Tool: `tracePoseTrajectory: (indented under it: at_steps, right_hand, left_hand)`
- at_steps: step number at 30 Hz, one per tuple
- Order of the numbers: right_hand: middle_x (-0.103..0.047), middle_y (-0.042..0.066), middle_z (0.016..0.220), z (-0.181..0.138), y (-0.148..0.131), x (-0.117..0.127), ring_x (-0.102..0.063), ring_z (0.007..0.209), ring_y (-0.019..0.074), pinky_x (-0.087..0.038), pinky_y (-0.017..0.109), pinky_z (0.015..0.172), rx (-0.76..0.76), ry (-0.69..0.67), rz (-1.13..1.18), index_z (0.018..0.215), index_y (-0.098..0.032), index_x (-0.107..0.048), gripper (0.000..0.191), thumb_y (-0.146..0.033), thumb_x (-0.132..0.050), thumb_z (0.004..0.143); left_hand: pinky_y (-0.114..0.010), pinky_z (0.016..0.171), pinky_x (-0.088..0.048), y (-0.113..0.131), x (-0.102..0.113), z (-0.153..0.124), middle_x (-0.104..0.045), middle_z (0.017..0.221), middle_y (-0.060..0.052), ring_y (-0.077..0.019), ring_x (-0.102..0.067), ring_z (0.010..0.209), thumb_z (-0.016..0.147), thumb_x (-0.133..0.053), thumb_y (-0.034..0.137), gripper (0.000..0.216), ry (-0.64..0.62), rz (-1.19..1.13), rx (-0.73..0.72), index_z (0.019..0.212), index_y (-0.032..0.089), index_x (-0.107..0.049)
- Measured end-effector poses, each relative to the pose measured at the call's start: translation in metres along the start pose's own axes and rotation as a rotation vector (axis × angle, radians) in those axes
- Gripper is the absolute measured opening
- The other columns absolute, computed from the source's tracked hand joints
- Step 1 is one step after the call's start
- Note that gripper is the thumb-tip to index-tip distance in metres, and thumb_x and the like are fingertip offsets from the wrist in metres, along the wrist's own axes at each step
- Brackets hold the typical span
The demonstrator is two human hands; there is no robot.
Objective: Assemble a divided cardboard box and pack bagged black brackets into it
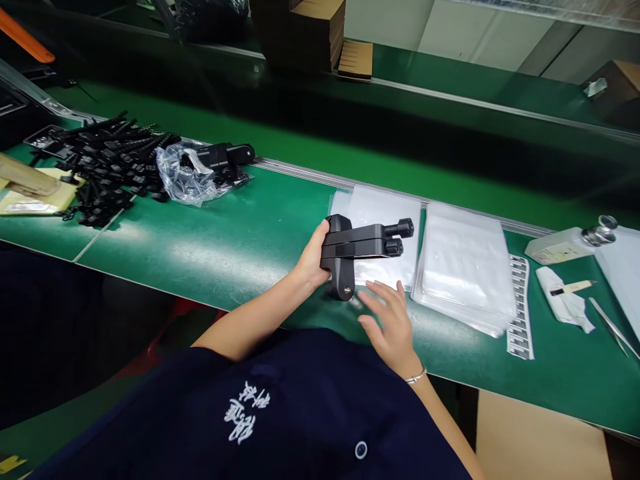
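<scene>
Head view: nearest the camera, a dark blue garment [280, 407] with white lettering is seen, and both bare forearms reach out from it over a green table [210, 247]. The right hand [393, 320], with a thin bracelet [416, 378] at the wrist, is laid palm down with its fingers loosely spread; its fingertips rest at the near edge of a clear plastic bag [380, 227], just beside a black bracket [357, 250]. The bracket is gripped at its left end by the left hand [313, 257], whose thumb and fingers are wrapped around it, and it is held over the bag just above the table, with two short knobbed arms pointing right.

To the right, a stack of clear bags [465, 267] is laid, with a strip of printed labels [520, 307] along its right side. Further right are seen a white cloth [565, 303], tweezers [613, 327] and a small bottle [570, 243] lying on its side.

Well apart on the far left, a pile of black parts [110, 167] is heaped, and a crumpled bag [193, 173] holding another bracket lies beside it. Beyond the table edge, cardboard boxes [310, 33] are stacked.
</scene>
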State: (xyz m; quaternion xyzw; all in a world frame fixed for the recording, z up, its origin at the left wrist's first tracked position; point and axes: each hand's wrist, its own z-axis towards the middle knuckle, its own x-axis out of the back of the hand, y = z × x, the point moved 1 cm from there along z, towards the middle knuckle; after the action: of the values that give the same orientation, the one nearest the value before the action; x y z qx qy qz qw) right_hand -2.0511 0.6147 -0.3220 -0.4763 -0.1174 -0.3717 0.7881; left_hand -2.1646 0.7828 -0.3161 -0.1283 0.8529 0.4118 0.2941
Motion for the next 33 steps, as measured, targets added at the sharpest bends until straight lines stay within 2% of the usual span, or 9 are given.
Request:
tracePoseTrajectory:
  at_steps: [3, 6, 8, 12, 14, 17, 22, 26, 33]
  right_hand:
    - [-0.068, 0.006, 0.094, 0.011, 0.009, 0.022, -0.065, 0.088, 0.021, -0.052, 0.04, 0.083, -0.34, 0.146, 0.237, 0.115, -0.024, -0.06, 0.03, -0.042, -0.047, 0.096]
    - [-0.06, 0.0, 0.066, 0.025, 0.018, 0.034, -0.058, 0.059, 0.0151, -0.05, 0.029, 0.058, -0.582, 0.132, 0.327, 0.09, -0.021, -0.062, 0.032, -0.051, -0.052, 0.091]
    - [-0.059, -0.001, 0.065, 0.03, 0.021, 0.034, -0.057, 0.059, 0.0139, -0.05, 0.027, 0.058, -0.657, 0.119, 0.393, 0.085, -0.021, -0.059, 0.031, -0.052, -0.06, 0.086]
    - [-0.066, 0.002, 0.086, 0.03, 0.028, 0.028, -0.062, 0.078, 0.0163, -0.055, 0.031, 0.069, -0.721, 0.109, 0.592, 0.098, -0.023, -0.059, 0.035, -0.053, -0.067, 0.08]
    - [-0.065, 0.002, 0.079, 0.027, 0.032, 0.027, -0.061, 0.072, 0.0162, -0.054, 0.031, 0.066, -0.77, 0.079, 0.59, 0.092, -0.021, -0.06, 0.038, -0.057, -0.065, 0.08]
    - [-0.063, 0.002, 0.072, 0.024, 0.036, 0.029, -0.059, 0.068, 0.0158, -0.053, 0.032, 0.068, -0.766, 0.031, 0.525, 0.083, -0.019, -0.063, 0.039, -0.058, -0.059, 0.084]
    - [-0.067, 0.004, 0.098, 0.023, 0.037, 0.032, -0.061, 0.089, 0.0193, -0.052, 0.035, 0.078, -0.705, -0.006, 0.562, 0.107, -0.024, -0.063, 0.034, -0.044, -0.068, 0.081]
    - [-0.066, 0.005, 0.106, 0.024, 0.038, 0.03, -0.06, 0.1, 0.0213, -0.048, 0.038, 0.089, -0.606, 0.067, 0.517, 0.109, -0.023, -0.063, 0.031, -0.039, -0.069, 0.082]
    - [-0.066, 0.005, 0.09, 0.023, 0.038, 0.027, -0.059, 0.087, 0.0219, -0.044, 0.037, 0.084, -0.521, 0.142, 0.094, 0.09, -0.02, -0.068, 0.036, -0.052, -0.05, 0.092]
  left_hand:
    - [-0.025, 0.058, -0.049, -0.004, 0.003, -0.004, -0.066, 0.069, 0.0, -0.0149, -0.063, 0.062, 0.075, -0.068, 0.058, 0.042, -0.093, 0.137, -0.119, 0.083, 0.017, -0.064]
    - [-0.024, 0.061, -0.048, -0.007, 0.004, -0.011, -0.065, 0.075, 0.001, -0.0145, -0.061, 0.068, 0.068, -0.073, 0.061, 0.047, -0.21, 0.289, -0.285, 0.084, 0.018, -0.064]
    - [-0.025, 0.067, -0.048, -0.008, 0.004, -0.014, -0.065, 0.083, 0.0, -0.0154, -0.06, 0.076, 0.071, -0.07, 0.063, 0.049, -0.254, 0.359, -0.37, 0.09, 0.019, -0.065]
    - [-0.027, 0.078, -0.047, -0.005, 0.006, -0.016, -0.064, 0.093, -0.002, -0.0177, -0.059, 0.088, 0.076, -0.064, 0.064, 0.049, -0.28, 0.447, -0.463, 0.098, 0.02, -0.063]
    - [-0.028, 0.08, -0.046, -0.004, 0.006, -0.015, -0.063, 0.094, -0.002, -0.0188, -0.058, 0.091, 0.077, -0.062, 0.065, 0.05, -0.278, 0.485, -0.5, 0.1, 0.021, -0.063]
    - [-0.028, 0.078, -0.045, -0.004, 0.006, -0.014, -0.062, 0.092, -0.003, -0.019, -0.056, 0.089, 0.078, -0.06, 0.066, 0.051, -0.266, 0.515, -0.496, 0.098, 0.02, -0.062]
    - [-0.024, 0.076, -0.045, -0.004, 0.003, -0.015, -0.061, 0.091, -0.002, -0.0189, -0.056, 0.09, 0.076, -0.064, 0.064, 0.048, -0.262, 0.462, -0.418, 0.096, 0.02, -0.064]
    - [-0.024, 0.076, -0.044, -0.005, 0.004, -0.016, -0.06, 0.087, -0.001, -0.0166, -0.055, 0.084, 0.076, -0.064, 0.063, 0.045, -0.235, 0.443, -0.417, 0.093, 0.02, -0.065]
    - [-0.024, 0.077, -0.044, -0.006, 0.006, -0.017, -0.062, 0.089, -0.001, -0.0169, -0.056, 0.084, 0.078, -0.063, 0.063, 0.045, -0.248, 0.473, -0.407, 0.093, 0.02, -0.065]
